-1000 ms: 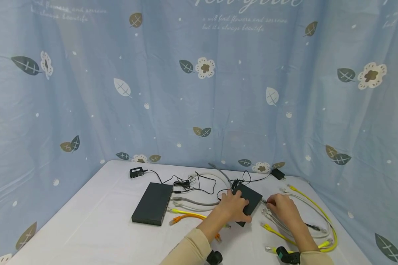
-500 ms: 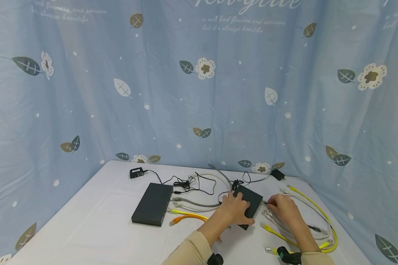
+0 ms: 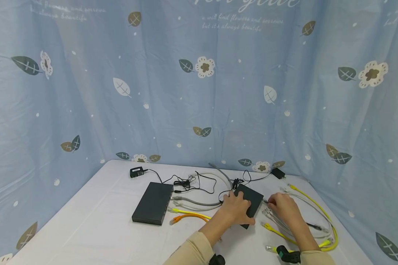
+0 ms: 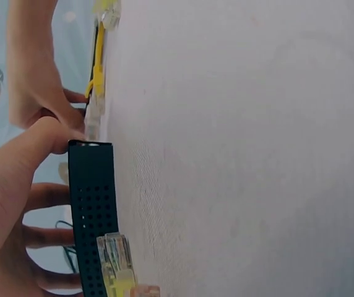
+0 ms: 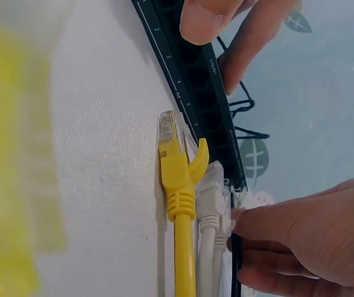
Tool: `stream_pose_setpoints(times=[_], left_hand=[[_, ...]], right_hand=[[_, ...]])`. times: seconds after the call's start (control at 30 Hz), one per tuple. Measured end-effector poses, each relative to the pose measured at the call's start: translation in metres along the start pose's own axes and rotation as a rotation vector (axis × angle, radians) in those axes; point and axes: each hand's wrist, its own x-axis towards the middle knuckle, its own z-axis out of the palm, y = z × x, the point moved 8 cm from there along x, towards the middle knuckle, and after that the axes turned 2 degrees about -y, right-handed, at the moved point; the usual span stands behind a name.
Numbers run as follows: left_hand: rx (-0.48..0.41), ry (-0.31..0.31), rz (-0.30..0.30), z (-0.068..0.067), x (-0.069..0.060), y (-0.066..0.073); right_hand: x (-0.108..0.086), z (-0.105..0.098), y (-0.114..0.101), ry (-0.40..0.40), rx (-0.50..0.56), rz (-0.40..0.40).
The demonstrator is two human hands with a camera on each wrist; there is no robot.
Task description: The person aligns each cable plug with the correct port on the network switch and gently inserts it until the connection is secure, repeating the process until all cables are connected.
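A small black network switch lies on the table right of the middle. My left hand grips it, fingers spread over its top and thumb at the near edge. In the right wrist view, numbered ports line one side, with the left thumb across them. My right hand pinches a black network cable close to its clear plug, at the far end of the port row. Whether the plug sits inside a port cannot be made out. Beside it lie a yellow network cable and white network cables.
A larger black switch lies to the left, near more grey, yellow and orange cables. Black power adapters with bundled leads rest farther back. A yellow cable curves along the right. A blue curtain hangs behind the table.
The small switch has shifted slightly nearer and to the right, with the left hand on it. The right hand stays almost still at the black cable.
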Motion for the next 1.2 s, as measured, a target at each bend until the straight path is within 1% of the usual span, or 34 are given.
stream_pose_setpoints(times=[0.3,0.53,0.63,0.7,0.8,0.97,1.03,1.07,1.2], left_hand=[[-0.015,0.023,-0.020,0.003,0.004,0.000],[-0.017,0.029,-0.019,0.003,0.004,-0.001],[-0.012,0.023,-0.007,0.004,0.004,-0.002],[-0.016,0.016,0.009,0.005,0.004,-0.003],[-0.053,-0.009,0.038,0.005,0.003,-0.005],[-0.139,-0.095,0.079,0.010,0.001,-0.008],[-0.163,-0.118,0.091,0.011,0.000,-0.009],[-0.173,-0.124,0.095,0.011,0.000,-0.009],[-0.184,-0.112,0.100,0.007,0.000,-0.008]], right_hand=[[0.000,-0.003,-0.001,0.007,-0.007,-0.003],[0.000,-0.002,-0.002,-0.005,-0.020,-0.003],[0.000,-0.001,-0.002,-0.008,-0.021,-0.003],[0.001,0.001,-0.001,-0.014,-0.020,0.001],[0.002,0.003,0.001,-0.024,-0.011,0.010],[0.001,0.005,0.001,-0.035,0.002,0.017],[0.001,0.005,0.000,-0.034,0.004,0.018],[0.000,0.004,0.000,-0.033,0.004,0.020],[-0.001,0.001,-0.001,-0.021,0.002,0.021]])
